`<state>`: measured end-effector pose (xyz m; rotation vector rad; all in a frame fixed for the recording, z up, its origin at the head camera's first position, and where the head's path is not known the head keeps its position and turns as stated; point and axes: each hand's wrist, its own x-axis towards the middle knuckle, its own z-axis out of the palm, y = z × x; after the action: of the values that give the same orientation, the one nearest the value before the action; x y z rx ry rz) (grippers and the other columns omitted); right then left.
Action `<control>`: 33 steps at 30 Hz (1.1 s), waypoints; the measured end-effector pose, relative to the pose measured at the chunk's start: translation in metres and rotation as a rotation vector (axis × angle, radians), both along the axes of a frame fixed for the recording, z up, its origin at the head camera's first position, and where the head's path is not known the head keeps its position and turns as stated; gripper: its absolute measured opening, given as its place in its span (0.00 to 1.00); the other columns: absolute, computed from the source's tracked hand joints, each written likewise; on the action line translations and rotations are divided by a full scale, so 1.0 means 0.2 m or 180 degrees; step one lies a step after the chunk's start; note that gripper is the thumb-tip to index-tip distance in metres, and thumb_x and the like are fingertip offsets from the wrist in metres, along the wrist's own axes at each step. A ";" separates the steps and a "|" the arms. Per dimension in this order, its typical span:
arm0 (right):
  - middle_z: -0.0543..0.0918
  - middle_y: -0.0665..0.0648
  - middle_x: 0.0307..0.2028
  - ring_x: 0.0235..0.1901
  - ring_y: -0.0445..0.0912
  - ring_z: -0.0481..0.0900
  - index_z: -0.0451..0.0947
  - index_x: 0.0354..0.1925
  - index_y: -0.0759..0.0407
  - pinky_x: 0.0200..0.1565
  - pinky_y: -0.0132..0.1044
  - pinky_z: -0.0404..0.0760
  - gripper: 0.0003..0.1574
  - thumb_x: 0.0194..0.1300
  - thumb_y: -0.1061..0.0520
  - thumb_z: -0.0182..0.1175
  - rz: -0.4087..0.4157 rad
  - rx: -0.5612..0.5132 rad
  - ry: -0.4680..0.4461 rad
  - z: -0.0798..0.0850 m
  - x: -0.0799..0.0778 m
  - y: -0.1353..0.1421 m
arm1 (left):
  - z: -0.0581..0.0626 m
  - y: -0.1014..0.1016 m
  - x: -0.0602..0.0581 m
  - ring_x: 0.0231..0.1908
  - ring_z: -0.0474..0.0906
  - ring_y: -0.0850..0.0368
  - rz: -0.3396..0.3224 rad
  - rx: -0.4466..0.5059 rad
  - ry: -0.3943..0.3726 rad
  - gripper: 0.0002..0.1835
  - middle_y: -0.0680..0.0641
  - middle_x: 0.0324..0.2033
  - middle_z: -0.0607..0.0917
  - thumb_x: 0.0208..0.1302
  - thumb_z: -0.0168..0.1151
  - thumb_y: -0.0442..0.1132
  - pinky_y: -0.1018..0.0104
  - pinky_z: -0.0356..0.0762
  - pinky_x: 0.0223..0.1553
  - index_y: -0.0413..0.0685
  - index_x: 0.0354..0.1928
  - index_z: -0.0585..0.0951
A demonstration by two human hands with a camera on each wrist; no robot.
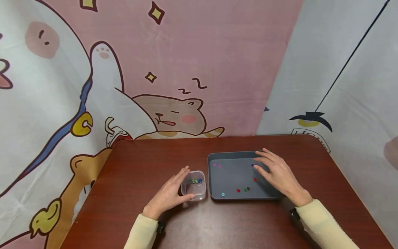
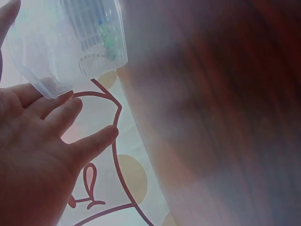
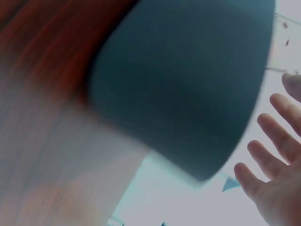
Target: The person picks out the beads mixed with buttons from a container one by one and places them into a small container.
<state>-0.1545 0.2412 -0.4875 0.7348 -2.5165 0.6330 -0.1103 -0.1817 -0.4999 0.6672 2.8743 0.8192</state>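
My left hand (image 1: 169, 192) holds a small clear plastic box (image 1: 201, 197), thumb at its near side and fingers along its far left side. Several green and blue beads (image 1: 195, 181) lie in a row inside. In the left wrist view, the box (image 2: 51, 47) shows above the outstretched fingers (image 2: 94, 143). Over the right part of a grey tray (image 1: 227, 176) is my right hand (image 1: 281, 174), fingers spread and holding nothing. A dark blue bead (image 1: 252, 165) shows close to its fingertips. The right wrist view has the fingers (image 3: 277, 136) apart beside the tray's blurred outer side (image 3: 183, 84).
Two pink ring beads (image 1: 217, 166) lie in the tray's far left. Two red beads (image 1: 238, 190), a green bead (image 1: 245, 190), a dark bead (image 1: 248, 188) and a light blue bead (image 1: 223, 194) lie nearer. The brown table (image 1: 149, 155) meets a cartoon-printed cloth (image 1: 230, 69) behind.
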 end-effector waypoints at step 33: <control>0.79 0.73 0.60 0.65 0.72 0.70 0.88 0.44 0.67 0.61 0.69 0.72 0.18 0.55 0.61 0.78 -0.0292 0.0658 -0.0284 -0.15 -0.16 0.28 | -0.01 0.00 0.00 0.76 0.60 0.51 -0.0004 0.0037 -0.0009 0.55 0.51 0.81 0.58 0.61 0.68 0.70 0.42 0.59 0.74 0.48 0.81 0.60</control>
<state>-0.1874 0.2981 -0.5177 0.6698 -2.7090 0.3859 -0.1099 -0.1826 -0.5011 0.6684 2.8683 0.8369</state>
